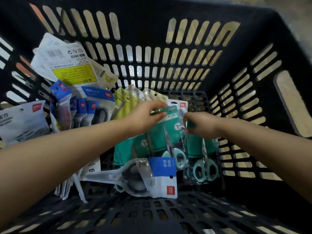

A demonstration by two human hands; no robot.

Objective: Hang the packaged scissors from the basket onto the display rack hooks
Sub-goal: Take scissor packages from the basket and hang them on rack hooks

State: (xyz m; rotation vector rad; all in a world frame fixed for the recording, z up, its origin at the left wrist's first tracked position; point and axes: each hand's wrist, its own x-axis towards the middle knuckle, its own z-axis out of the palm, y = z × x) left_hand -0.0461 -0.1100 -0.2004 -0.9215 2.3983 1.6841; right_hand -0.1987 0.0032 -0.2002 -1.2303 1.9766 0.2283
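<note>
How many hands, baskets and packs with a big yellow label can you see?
Hands: 2, left hand and right hand, each gripping green scissors packaging
Basket: 1
Pack with yellow label: 1
Total: 4

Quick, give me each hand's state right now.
Left hand: grip pinching the top of a green scissors pack.
Right hand: grip closed on another green pack.

One basket [236, 39], two hands.
</note>
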